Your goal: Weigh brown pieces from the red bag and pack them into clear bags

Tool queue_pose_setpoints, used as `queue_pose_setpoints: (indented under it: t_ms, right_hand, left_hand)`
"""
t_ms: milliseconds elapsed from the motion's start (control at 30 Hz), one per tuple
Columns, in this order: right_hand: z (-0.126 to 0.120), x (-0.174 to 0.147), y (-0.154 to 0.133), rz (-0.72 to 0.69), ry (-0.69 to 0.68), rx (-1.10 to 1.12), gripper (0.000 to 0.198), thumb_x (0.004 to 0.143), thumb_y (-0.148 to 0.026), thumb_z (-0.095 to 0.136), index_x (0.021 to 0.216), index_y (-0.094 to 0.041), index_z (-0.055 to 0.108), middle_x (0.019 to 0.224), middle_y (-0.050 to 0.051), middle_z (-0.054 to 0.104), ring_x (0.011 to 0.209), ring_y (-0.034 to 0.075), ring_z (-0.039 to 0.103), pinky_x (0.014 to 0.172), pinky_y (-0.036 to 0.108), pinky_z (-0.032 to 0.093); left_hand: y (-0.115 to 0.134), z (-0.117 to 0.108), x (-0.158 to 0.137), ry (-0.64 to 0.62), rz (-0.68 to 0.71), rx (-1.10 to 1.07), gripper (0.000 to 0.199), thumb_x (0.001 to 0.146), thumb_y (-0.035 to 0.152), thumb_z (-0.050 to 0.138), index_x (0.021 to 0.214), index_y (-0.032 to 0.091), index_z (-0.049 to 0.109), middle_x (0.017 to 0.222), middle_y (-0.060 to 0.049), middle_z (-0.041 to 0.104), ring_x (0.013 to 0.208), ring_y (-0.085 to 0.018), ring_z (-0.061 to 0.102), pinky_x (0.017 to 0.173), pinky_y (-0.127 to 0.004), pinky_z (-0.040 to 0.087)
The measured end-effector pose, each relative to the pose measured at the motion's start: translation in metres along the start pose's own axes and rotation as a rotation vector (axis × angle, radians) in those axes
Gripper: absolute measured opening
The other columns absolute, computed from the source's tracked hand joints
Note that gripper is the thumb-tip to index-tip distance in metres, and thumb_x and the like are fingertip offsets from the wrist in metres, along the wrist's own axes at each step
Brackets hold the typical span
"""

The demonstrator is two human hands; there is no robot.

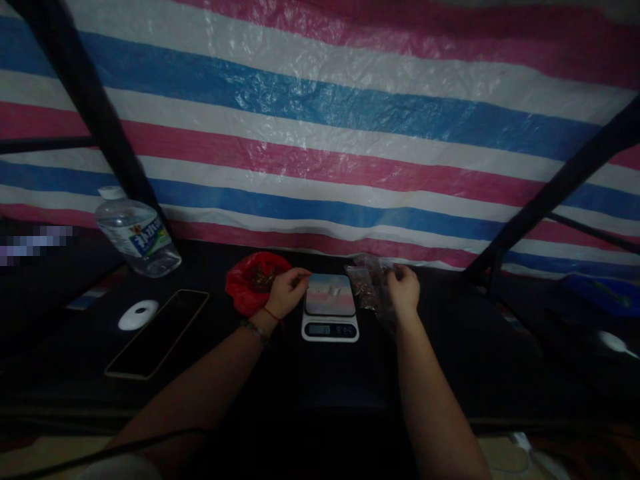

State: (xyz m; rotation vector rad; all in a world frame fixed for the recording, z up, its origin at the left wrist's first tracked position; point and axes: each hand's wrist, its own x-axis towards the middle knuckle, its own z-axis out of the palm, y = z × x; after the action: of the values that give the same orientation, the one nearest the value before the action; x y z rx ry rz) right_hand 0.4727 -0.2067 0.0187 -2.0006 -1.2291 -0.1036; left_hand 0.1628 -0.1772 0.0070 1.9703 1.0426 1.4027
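A white kitchen scale (331,328) with a lit display and a shiny, coloured top plate lies flat between my hands. My left hand (286,293) is at the scale's upper left edge, its thumb and fingertips pinched together; whatever they hold is too small to make out. Just behind that hand, an open red plastic bag (241,293) contains small brownish pieces. On the scale's other side, my right hand (404,288) has its fingers curled on a clear plastic bag (382,293). A small clear bag of brown pieces (363,287) lies beside it, next to the scale.
Over to the left are a large clear bottle (140,237), a dark phone (157,333) and a white rounded object (138,315). Dark slanted bars (550,193) flank the black table. Striped plastic sheeting (320,147) hangs behind. A blue item (600,293) sits far right.
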Motion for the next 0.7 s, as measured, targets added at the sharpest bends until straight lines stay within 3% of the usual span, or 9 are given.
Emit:
queue_pose_setpoints:
  t_ms: [167,333,467,567,700]
  right_hand:
    - [-0.005,-0.005,-0.004,0.133,-0.001,-0.121,0.040,0.078,-0.034,0.051,0.113,-0.024,0.066,0.122,0.014,0.056,0.112,0.036,0.049,0.090,0.053,0.041]
    - [0.008,-0.015,-0.019,-0.184,0.075,0.021,0.030,0.078,-0.026,0.049,0.098,-0.017,0.070,0.104,0.012,0.065,0.104,0.029,0.054,0.094,0.046,0.040]
    - [0.020,-0.033,-0.038,-0.436,0.028,0.217,0.024,0.081,-0.024,0.048,0.088,-0.018,0.070,0.090,0.008,0.069,0.091,0.024,0.060,0.087,0.040,0.046]
    - [0.023,-0.044,-0.046,-0.490,0.027,0.329,0.026,0.085,-0.025,0.046,0.093,-0.020,0.071,0.089,0.007,0.072,0.086,0.022,0.063,0.082,0.038,0.049]
    - [0.013,-0.049,-0.056,-0.453,0.117,0.432,0.029,0.085,-0.022,0.044,0.098,-0.020,0.070,0.093,0.007,0.073,0.086,0.021,0.066,0.080,0.038,0.051]
  left_hand:
    - [-0.001,-0.005,0.002,-0.063,0.052,0.174,0.020,0.078,0.016,0.054,0.092,0.017,0.068,0.078,-0.002,0.070,0.068,-0.014,0.064,0.064,-0.024,0.049]
    - [0.005,-0.005,0.000,-0.142,0.074,0.225,0.019,0.078,0.015,0.054,0.091,0.016,0.069,0.070,-0.001,0.068,0.059,-0.012,0.061,0.059,-0.023,0.045]
    - [0.009,-0.002,-0.004,-0.159,0.110,0.238,0.021,0.078,0.015,0.053,0.091,0.016,0.070,0.069,-0.001,0.067,0.057,-0.012,0.058,0.058,-0.022,0.043]
    - [0.014,0.000,-0.005,-0.179,0.101,0.240,0.021,0.077,0.015,0.052,0.089,0.015,0.070,0.055,0.003,0.057,0.048,-0.010,0.052,0.052,-0.021,0.038]
    - [0.017,-0.001,-0.005,-0.184,0.078,0.227,0.021,0.077,0.015,0.052,0.086,0.014,0.071,0.048,0.005,0.049,0.044,-0.009,0.045,0.047,-0.020,0.032]
